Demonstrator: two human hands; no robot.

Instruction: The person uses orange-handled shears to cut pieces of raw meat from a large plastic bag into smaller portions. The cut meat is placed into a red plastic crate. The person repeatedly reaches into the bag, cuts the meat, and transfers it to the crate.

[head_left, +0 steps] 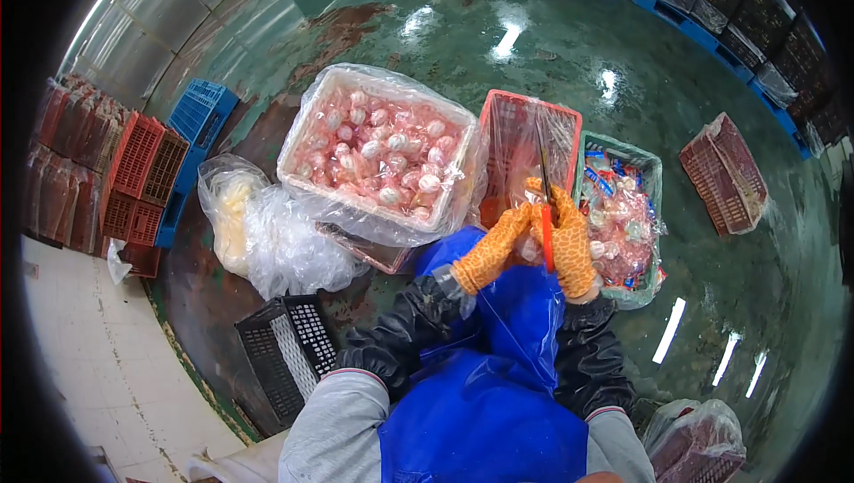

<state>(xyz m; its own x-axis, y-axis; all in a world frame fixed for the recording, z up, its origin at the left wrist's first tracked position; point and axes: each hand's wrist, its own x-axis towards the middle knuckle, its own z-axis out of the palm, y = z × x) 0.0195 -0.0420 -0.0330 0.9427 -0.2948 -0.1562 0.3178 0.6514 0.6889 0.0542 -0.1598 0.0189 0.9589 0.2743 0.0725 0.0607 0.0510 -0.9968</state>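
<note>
In front of my apron, my two hands in orange patterned gloves meet over the near end of a red crate (532,102) lined with clear plastic. My right hand (572,247) is closed around a knife (548,247) with a red-orange handle, its long dark blade pointing away from me. My left hand (495,247) is closed beside it, fingertips against the right hand. What the left fingers hold is hidden. Just below them shows a whitish, clear-wrapped bundle (531,250). On the left, a white crate (291,167) holds many pink-wrapped white balls (396,142).
A green crate (656,182) with pink-and-white packs and blue-red wrappers stands at my right. Clear plastic bags (289,238) and a black crate (283,350) lie at my left. A dark red crate (725,172) stands far right. The green floor (471,34) looks wet.
</note>
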